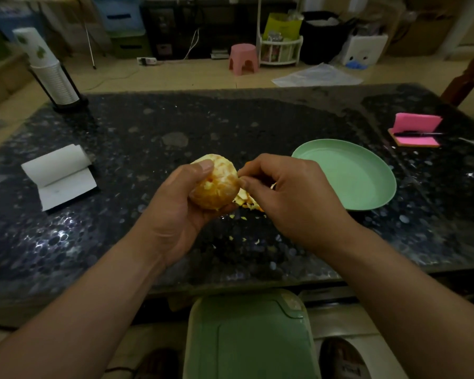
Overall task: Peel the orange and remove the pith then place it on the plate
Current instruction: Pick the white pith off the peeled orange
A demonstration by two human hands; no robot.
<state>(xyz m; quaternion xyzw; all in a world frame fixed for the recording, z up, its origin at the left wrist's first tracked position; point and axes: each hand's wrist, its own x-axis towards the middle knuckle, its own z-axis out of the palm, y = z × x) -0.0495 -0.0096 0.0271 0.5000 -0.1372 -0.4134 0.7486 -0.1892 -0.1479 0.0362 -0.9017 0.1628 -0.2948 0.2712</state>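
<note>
My left hand (175, 203) grips a mostly peeled orange (216, 187) above the dark speckled table (121, 242), thumb on its top. My right hand (288, 198) pinches a thin strand of pith at the orange's right side. A pile of orange peel (246, 201) lies on the table just under and behind my right hand, partly hidden by it. Small pith scraps (238, 236) are scattered on the table below the hands. A pale green plate (350, 176) sits to the right, with nothing on it.
An open white notepad (60, 176) lies at the left. A cup dispenser with stacked paper cups (49, 75) stands at the back left corner. Pink sticky notes with a pen (416, 132) lie at the right. A green bin lid (249, 337) sits below the table's near edge.
</note>
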